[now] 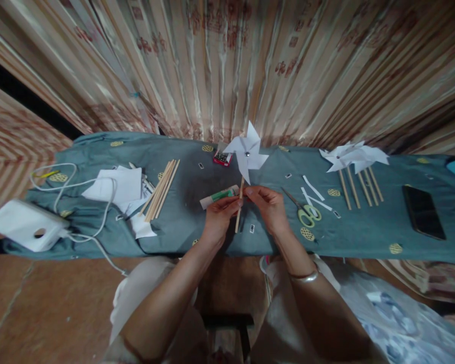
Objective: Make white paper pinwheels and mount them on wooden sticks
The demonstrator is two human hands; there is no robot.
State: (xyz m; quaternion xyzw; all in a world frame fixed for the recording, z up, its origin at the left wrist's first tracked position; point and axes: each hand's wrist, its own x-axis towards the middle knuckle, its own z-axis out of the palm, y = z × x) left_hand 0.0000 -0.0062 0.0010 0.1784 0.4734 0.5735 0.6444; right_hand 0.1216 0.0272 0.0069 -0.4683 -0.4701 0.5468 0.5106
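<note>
While hovering over a bare patch by the table [364,237] front edge, pinching the pinwheel stick [237,221] with left hand [218,216] and right hand [270,207].

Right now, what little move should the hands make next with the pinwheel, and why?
Probably flick a blade to test the spin: the pinwheel already sits pinned atop the stick, and both the left hand and right hand pinch it.

Open cloth [185,215] between stick bundle [162,189] and glue stick [219,196]
</note>
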